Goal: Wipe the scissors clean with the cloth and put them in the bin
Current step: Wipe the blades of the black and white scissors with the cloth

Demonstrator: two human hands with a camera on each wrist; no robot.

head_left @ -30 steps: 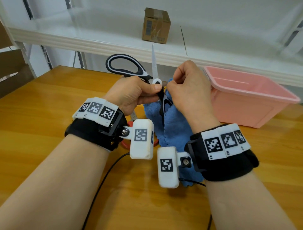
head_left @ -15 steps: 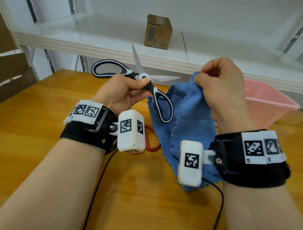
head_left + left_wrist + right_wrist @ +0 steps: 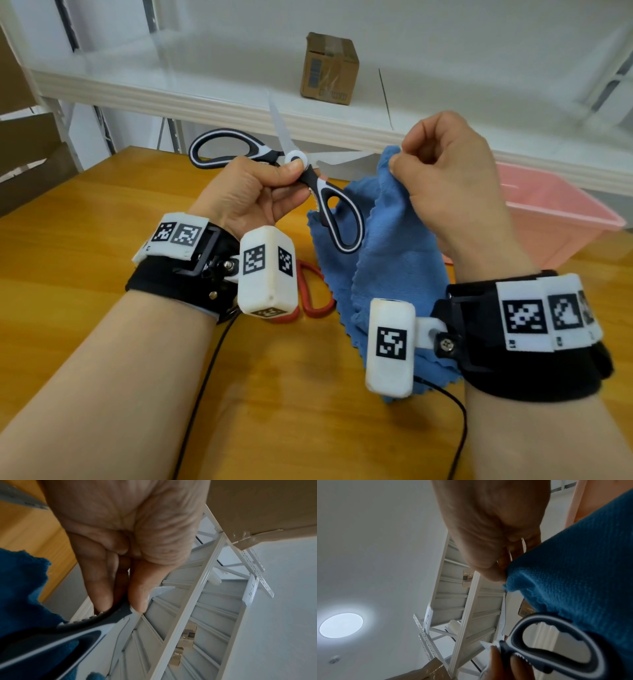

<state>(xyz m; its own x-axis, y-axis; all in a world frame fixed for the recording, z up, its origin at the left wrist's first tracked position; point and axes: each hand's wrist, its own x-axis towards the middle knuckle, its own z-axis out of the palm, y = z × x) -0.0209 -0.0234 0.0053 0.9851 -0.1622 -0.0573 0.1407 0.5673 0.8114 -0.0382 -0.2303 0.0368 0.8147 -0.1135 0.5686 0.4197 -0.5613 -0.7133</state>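
**Scissors aloft, cloth pinched alongside**

While the left hand (image 3: 246,195) pinches the black-and-white scissors (image 3: 308,181) at the pivot, thumb on the white rivet, blades spread wide, the right hand (image 3: 452,178) nips the blue cloth (image 3: 394,260) by its top edge between curled thumb and fingers. Cloth hangs to the wooden table (image 3: 85,260). Pink bin (image 3: 555,219) sits off right, behind that hand.

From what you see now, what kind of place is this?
Probably a storeroom or workshop corner: a wooden table stands before white metal shelving holding a cardboard box, with a pink plastic bin alongside.
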